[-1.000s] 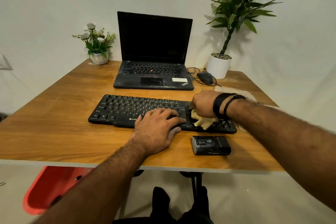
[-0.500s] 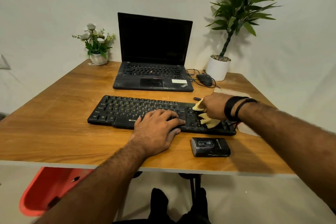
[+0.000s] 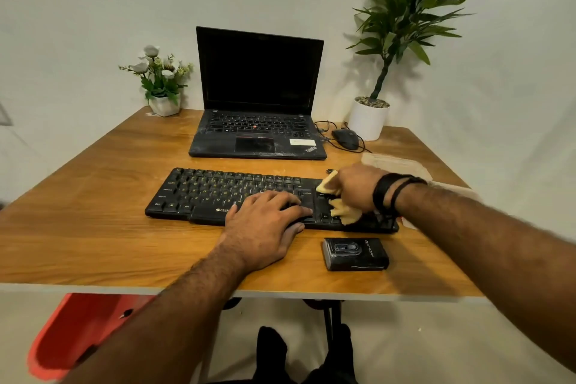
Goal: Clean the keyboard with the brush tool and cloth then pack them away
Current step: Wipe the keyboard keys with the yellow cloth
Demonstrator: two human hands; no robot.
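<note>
Barely shifted, right hand [image 3: 353, 185] grips cloth [image 3: 343, 212] on Zebronics keyboard [image 3: 218, 193]; left hand [image 3: 261, 227] flat.

Most of the pale yellow cloth [image 3: 343, 212] is hidden under the right hand [image 3: 355, 187]; only two crumpled ends show. That hand's fingers cannot be seen. The left hand [image 3: 265, 227] covers the middle front keys of the black external keyboard [image 3: 218, 193], whose printed brand name is partly covered. The right forearm hides the keyboard's right end. The writing on the small black rectangular case [image 3: 355, 254] is too small to read. A red plastic object [image 3: 78, 337] under the wooden table [image 3: 93, 227] is partly hidden and blurred.
</note>
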